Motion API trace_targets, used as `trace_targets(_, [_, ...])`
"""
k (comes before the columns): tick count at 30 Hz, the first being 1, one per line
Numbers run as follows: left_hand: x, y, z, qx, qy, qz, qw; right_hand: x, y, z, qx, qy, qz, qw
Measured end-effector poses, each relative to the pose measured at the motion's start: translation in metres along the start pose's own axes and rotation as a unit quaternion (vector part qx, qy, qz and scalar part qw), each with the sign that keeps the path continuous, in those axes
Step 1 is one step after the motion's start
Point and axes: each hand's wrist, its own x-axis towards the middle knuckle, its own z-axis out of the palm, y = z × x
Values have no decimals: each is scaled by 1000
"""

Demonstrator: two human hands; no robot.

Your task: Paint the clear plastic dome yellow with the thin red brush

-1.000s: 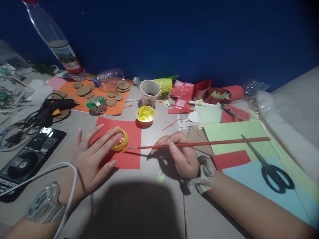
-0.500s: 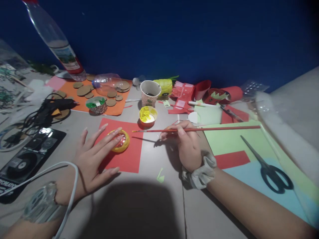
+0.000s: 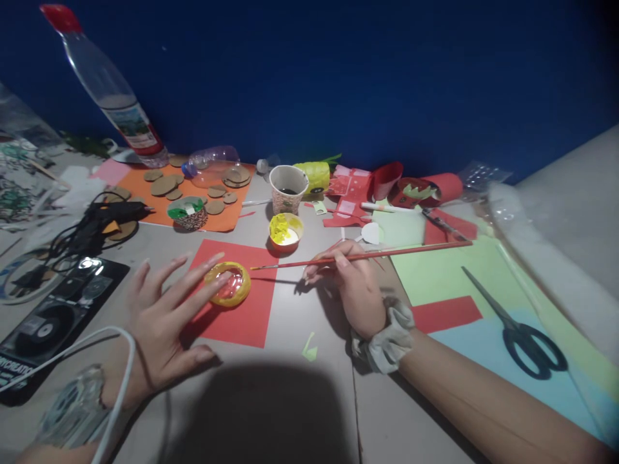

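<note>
My right hand (image 3: 355,280) grips a thin red paintbrush (image 3: 406,251). Its yellow-tipped bristles point left and come close to the rim of a yellow-painted ring-shaped piece (image 3: 243,293) with a clear, shiny middle. That piece rests on a square of red paper (image 3: 256,322). Fingers spread, my left hand (image 3: 169,316) reaches over it from the left, one fingertip at its middle. Just behind the red paper stands a small cup of yellow paint (image 3: 285,243), and behind that a paper cup of dark liquid (image 3: 289,200).
Black scissors (image 3: 515,328) lie on green and blue paper at right. Cardboard discs (image 3: 164,185) lie on orange paper, near a tall bottle (image 3: 123,113). A glue gun (image 3: 120,209) and a black phone-like slab (image 3: 58,322) are at left. Red paper pieces (image 3: 353,187) line the back.
My left hand has shifted left and its fingers have spread, uncovering more of the yellow ring. The brush tip has moved nearer the ring, tilting slightly downward. The view has tipped up a little.
</note>
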Motion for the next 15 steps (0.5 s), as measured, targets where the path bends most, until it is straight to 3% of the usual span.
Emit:
trace_targets(5, [-5, 5, -5, 33, -12, -32, 999, -1, -1, 1, 24, -31, 28, 999])
trace_targets(15, [3, 5, -2, 22, -11, 7, 1000, -8, 3, 2, 49, -96, 43, 993])
